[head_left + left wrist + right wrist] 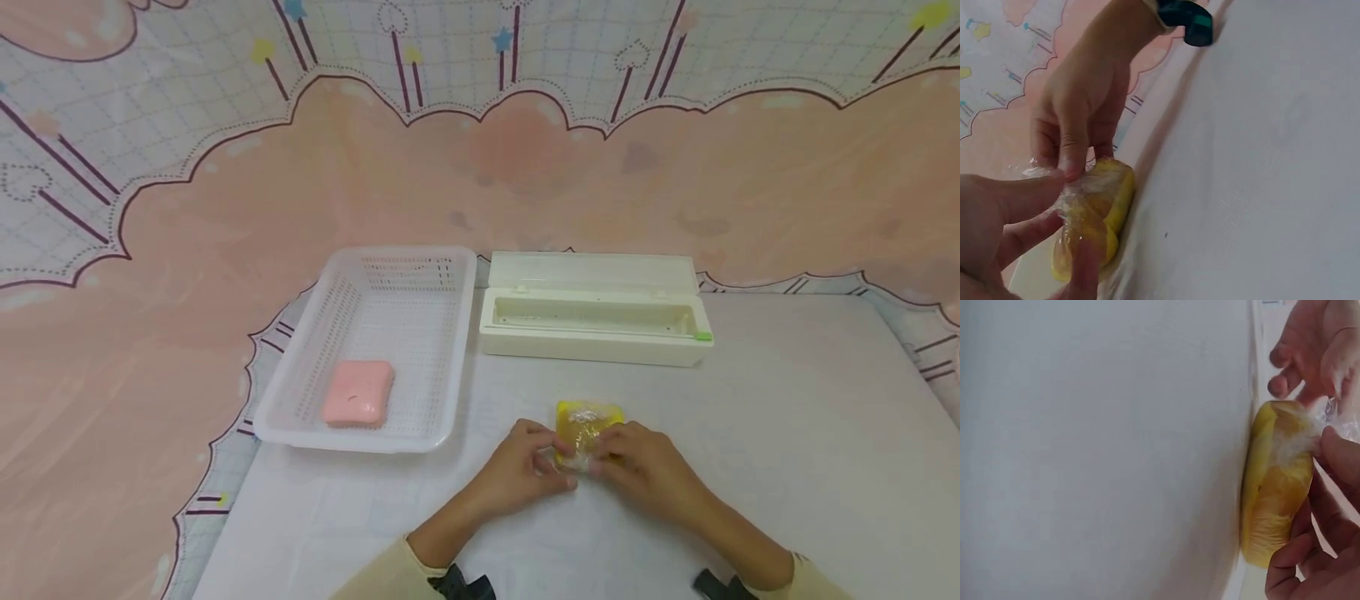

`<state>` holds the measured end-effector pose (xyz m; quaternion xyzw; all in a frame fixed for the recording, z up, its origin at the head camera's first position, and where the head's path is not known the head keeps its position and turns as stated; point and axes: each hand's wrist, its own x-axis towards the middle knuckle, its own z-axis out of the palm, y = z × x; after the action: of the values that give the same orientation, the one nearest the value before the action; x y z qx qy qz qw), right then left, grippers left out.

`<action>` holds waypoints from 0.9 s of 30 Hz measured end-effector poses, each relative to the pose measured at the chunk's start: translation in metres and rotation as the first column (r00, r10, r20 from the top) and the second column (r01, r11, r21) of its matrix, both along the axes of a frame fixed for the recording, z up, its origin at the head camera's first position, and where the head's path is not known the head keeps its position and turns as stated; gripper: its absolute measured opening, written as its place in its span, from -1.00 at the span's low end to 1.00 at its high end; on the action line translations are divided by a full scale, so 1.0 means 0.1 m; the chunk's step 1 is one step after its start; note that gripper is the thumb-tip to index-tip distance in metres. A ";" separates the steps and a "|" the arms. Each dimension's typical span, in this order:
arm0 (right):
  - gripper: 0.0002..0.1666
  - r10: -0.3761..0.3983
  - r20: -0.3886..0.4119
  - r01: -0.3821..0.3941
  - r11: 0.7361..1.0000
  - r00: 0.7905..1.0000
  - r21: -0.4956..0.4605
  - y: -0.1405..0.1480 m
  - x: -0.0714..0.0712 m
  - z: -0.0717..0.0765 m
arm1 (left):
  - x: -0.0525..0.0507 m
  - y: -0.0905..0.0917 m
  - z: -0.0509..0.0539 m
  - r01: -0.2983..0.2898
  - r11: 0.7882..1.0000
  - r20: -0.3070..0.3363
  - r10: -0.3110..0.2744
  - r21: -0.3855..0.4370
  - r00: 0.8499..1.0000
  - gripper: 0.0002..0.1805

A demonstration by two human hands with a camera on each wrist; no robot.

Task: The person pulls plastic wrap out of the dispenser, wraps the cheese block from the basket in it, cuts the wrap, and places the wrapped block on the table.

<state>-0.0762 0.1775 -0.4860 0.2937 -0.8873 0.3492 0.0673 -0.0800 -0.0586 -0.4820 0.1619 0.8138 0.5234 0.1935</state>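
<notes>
A yellow block (579,425), which looks like a bar of soap, rests on the white table in clear, crinkled plastic wrap (1297,444). On its left side, my left hand (521,471) has its fingers curled at the block's edge, with the thumb somewhat apart. My right hand (656,475) is at the opposite side. In the right wrist view, its thumb and finger pinch the wrap near the block's top, while lower fingers touch the block's side. The left wrist view shows the yellow block (1113,231) between both hands. Its underside is hidden.
To the left stands a white plastic basket (442,367) holding a pink soap bar (358,392). Behind the hands is a long white box (585,350), its lid raised, with a green piece at its right end. A patterned cloth (525,183) surrounds the white tabletop (810,433).
</notes>
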 end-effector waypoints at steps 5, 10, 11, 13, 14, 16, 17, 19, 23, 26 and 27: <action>-0.90 -0.025 0.153 0.034 0.998 0.988 -0.056 -0.01 -0.05 0.04 | -0.07 0.08 -0.03 -0.062 0.989 -0.268 0.025 -0.131 0.963 -0.86; -0.93 -0.078 0.231 0.089 0.995 0.970 -0.038 -0.02 -0.07 0.06 | -0.14 0.13 -0.06 -0.106 0.986 -0.282 0.066 -0.129 0.957 -0.80; -0.90 -0.096 0.228 0.106 0.994 0.969 -0.030 -0.02 -0.08 0.07 | -0.15 0.14 -0.07 -0.112 0.986 -0.276 0.074 -0.125 0.958 -0.79; -0.78 -0.139 0.206 0.145 0.989 0.969 -0.014 -0.03 -0.08 0.07 | -0.17 0.15 -0.09 -0.121 0.986 -0.273 0.086 -0.116 0.958 -0.77; -0.70 -0.159 0.180 0.162 0.987 0.971 0.002 -0.03 -0.08 0.08 | -0.18 0.15 -0.10 -0.125 0.985 -0.268 0.090 -0.115 0.959 -0.76; -0.50 -0.185 0.082 0.180 0.982 0.979 0.059 -0.02 -0.07 0.08 | -0.19 0.16 -0.11 -0.132 0.984 -0.254 0.099 -0.119 0.962 -0.76; -0.41 -0.182 0.031 0.179 0.980 0.983 0.087 -0.01 -0.07 0.09 | -0.19 0.16 -0.10 -0.135 0.983 -0.251 0.101 -0.125 0.963 -0.76; -0.33 -0.139 -0.058 0.146 0.978 0.989 0.146 0.02 -0.07 0.09 | -0.20 0.16 -0.10 -0.140 0.979 -0.250 0.100 -0.147 0.963 -0.78; -0.40 0.021 -0.142 0.013 0.973 0.990 0.231 0.08 -0.11 0.08 | -0.21 0.16 -0.06 -0.146 0.971 -0.261 0.093 -0.192 0.961 -0.78; -0.44 0.102 -0.132 -0.057 0.949 0.986 0.309 0.12 -0.12 0.08 | -0.23 0.15 -0.05 -0.154 0.961 -0.286 0.084 -0.231 0.955 -0.73; -0.43 0.118 -0.121 -0.071 0.937 0.986 0.341 0.13 -0.12 0.09 | -0.23 0.14 -0.05 -0.156 0.956 -0.301 0.078 -0.247 0.951 -0.70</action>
<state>-0.0886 0.1907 -0.4773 0.3669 -0.9117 0.1744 0.0614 -0.1032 -0.0444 -0.4872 0.1598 0.9046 0.3903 0.0615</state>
